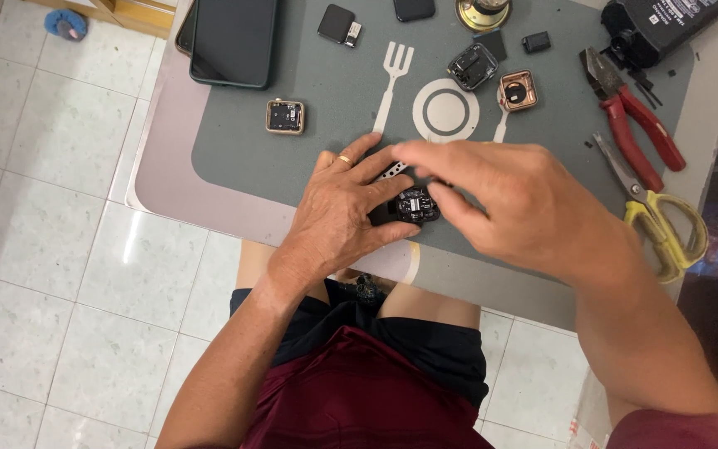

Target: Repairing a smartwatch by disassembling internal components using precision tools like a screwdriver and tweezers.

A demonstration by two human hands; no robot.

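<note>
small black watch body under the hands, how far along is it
Opened already: the small black watch body shows its insides. In hand: left hand steadies it, right hand reaches its fingertips in. Left: two gold cases lie open; pliers and scissors lie aside.

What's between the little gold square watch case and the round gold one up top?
In the head view, between the square watch case and the round-cornered gold case lie the mat's printed fork and plate ring, plus a dark opened watch body.
</note>
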